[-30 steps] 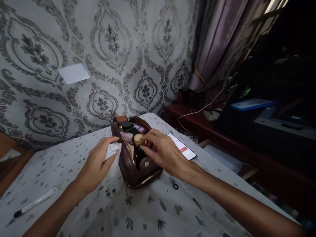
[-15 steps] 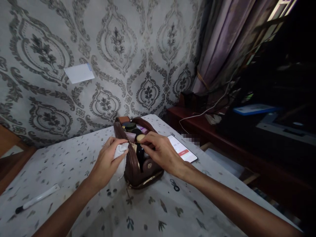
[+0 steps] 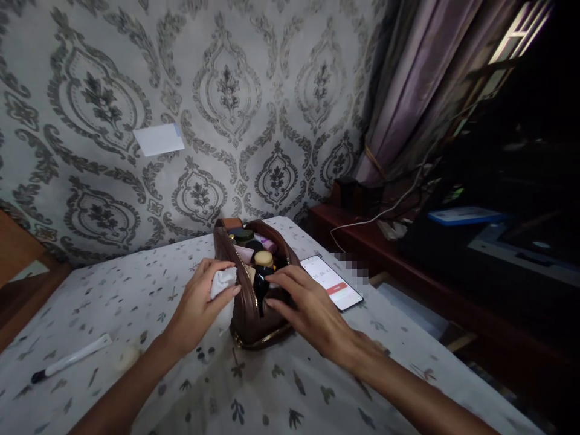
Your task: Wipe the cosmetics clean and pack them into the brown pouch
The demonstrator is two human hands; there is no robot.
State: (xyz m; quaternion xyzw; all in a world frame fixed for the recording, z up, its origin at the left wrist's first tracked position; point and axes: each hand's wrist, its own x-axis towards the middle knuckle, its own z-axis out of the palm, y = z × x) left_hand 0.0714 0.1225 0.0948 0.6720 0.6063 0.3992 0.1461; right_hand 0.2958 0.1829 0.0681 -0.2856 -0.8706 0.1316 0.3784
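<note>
Right-hand grip: our right hand (image 3: 312, 308) has thumb and forefinger a little apart over the near right part of the bag; we see nothing held between them.
Glossy black item: it (image 3: 263, 279) lies just left of those fingertips, inside the bag; whether they touch it, we cannot tell. Its long axis is partly hidden from us.
Nearer hand: the right; the bag's left zipped edge stands between the black item and our left hand (image 3: 199, 308).
Left-hand grip: we pinch a crumpled white cloth (image 3: 223, 282) between thumb and fingers, just beside that edge, with a loose end hanging below.
Brown zip bag: it (image 3: 244, 329) stands unzipped on the table, its long axis running away from us, far end leaning left.
Cream-lidded jar: it (image 3: 263, 260) sits in the bag just beyond the black item.
Phone: it (image 3: 333, 284) lies screen up, right of the bag.
Our left side: a white-handled brush or pen (image 3: 72, 359) and a pale round pad (image 3: 125, 357) lie on the printed tablecloth (image 3: 190, 399).
</note>
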